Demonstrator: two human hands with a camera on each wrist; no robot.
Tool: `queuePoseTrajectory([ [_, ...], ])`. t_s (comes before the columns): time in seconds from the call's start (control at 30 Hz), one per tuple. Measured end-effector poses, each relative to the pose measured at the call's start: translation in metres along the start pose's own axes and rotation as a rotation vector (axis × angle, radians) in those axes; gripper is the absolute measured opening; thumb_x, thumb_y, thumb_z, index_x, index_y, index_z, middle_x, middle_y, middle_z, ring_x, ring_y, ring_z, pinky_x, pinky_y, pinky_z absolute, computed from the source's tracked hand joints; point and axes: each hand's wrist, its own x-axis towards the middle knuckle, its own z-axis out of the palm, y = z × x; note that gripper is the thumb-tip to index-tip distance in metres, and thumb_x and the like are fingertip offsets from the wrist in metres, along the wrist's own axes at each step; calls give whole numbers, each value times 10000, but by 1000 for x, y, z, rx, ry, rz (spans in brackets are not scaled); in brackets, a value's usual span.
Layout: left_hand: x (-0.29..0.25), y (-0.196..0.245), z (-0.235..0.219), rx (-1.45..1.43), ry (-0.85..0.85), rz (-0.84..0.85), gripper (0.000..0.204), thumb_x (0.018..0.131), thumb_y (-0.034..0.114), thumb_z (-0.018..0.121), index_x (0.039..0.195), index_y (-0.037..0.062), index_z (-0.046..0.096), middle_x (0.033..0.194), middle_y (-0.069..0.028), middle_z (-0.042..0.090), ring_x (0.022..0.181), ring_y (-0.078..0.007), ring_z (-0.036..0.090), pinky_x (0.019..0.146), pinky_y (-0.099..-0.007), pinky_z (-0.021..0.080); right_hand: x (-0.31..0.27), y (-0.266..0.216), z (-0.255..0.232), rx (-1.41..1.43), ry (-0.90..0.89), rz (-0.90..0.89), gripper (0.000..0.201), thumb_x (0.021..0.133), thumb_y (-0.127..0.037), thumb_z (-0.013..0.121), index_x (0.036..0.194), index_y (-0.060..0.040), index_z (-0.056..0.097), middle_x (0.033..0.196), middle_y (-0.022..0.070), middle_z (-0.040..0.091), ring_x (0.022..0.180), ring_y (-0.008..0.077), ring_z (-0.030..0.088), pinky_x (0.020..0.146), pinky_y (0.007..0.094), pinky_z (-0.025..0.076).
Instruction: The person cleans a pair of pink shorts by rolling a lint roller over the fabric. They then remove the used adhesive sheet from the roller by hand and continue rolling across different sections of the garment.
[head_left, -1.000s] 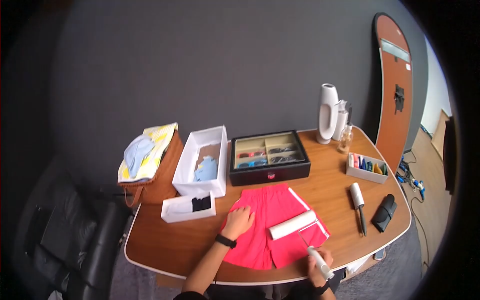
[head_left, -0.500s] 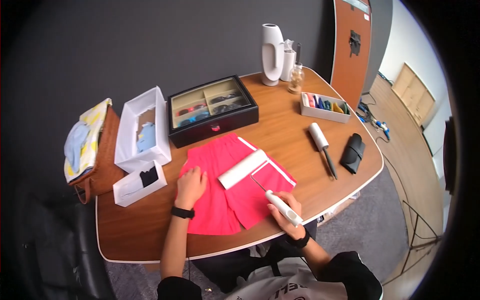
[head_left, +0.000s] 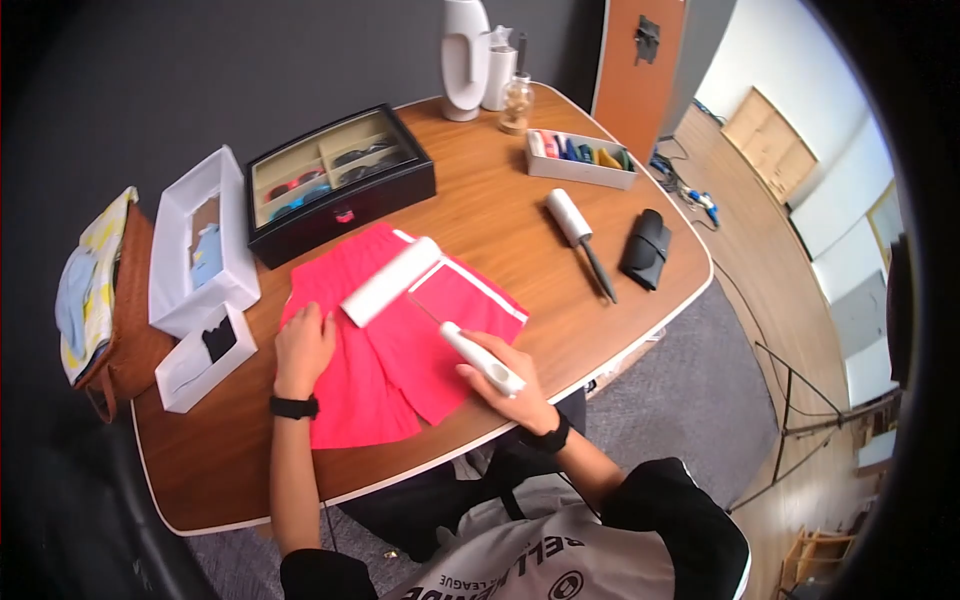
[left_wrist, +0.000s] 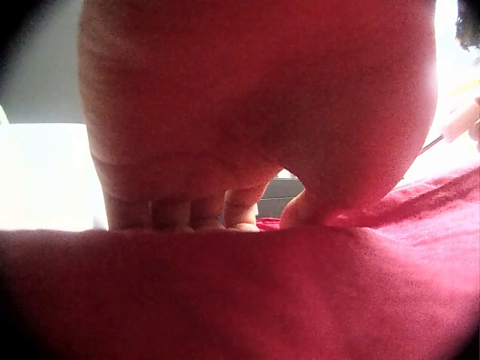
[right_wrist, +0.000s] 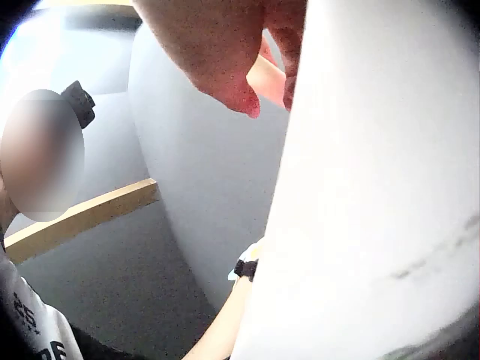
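Pink shorts [head_left: 370,385] with white side stripes lie flat on the wooden table. My left hand [head_left: 304,352] rests on their left side, fingertips pressing down on the fabric in the left wrist view. My right hand [head_left: 515,385] grips the white handle of a lint roller [head_left: 391,281]. Its wide white roll lies across the upper part of the shorts, one end over the striped side near the waistband. A thin wire frame joins roll and handle. In the right wrist view, a large white surface [right_wrist: 375,150] hides most of the right hand's fingers.
A smaller lint roller [head_left: 570,218] and a black pouch [head_left: 647,250] lie to the right. Behind stand a glasses case [head_left: 330,222], a white box [head_left: 165,285] and a box of rolled colourful items [head_left: 580,172]. A small white box [head_left: 190,385] and a brown basket [head_left: 130,330] are left.
The head view has swung right and down, shifting everything leftward in it. The lint roller's roll has moved up the shorts towards the waistband. My left hand stays on the fabric.
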Motion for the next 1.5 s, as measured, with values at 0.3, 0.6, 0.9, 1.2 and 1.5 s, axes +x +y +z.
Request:
queuePoseTrajectory([
  [0.3, -1, 3, -4, 2, 3, -29, 259, 961, 246, 577, 894, -2, 554, 872, -239, 651, 819, -443, 653, 689, -555, 513, -21, 12, 0, 40, 138, 149, 350, 867, -52, 759, 1195, 14, 654, 1004, 70, 710, 856, 90, 634, 710, 237, 496],
  [0.6, -2, 0, 1, -18, 72, 1, 259, 963, 235, 596, 863, 10, 514, 808, -219, 615, 774, -443, 617, 667, -551, 467, -29, 16, -3, -9, 371, -231, 304, 847, -39, 735, 1139, 18, 670, 897, 137, 706, 682, 123, 631, 553, 247, 455],
  [0.9, -2, 2, -1, -36, 55, -3, 254, 968, 240, 585, 883, 9, 518, 821, -223, 620, 781, -446, 619, 673, -551, 472, -3, 3, 8, -123, -70, 79, 403, 915, -148, 697, 1294, -35, 620, 915, 160, 681, 593, 221, 625, 585, 328, 506],
  [1.2, -1, 3, -2, -8, 47, 4, 243, 962, 234, 584, 887, 6, 550, 845, -229, 646, 791, -430, 648, 669, -547, 510, -7, -2, 2, -65, -3, 107, 369, 896, -82, 682, 1258, -28, 646, 870, 122, 678, 560, 152, 585, 540, 276, 463],
  [1.5, -3, 2, -2, -22, 41, -8, 254, 960, 245, 585, 885, 5, 552, 846, -222, 644, 791, -426, 654, 670, -538, 519, -62, 8, -20, -129, 511, -333, 231, 874, -200, 643, 938, 22, 633, 678, 152, 630, 537, 229, 583, 520, 307, 427],
])
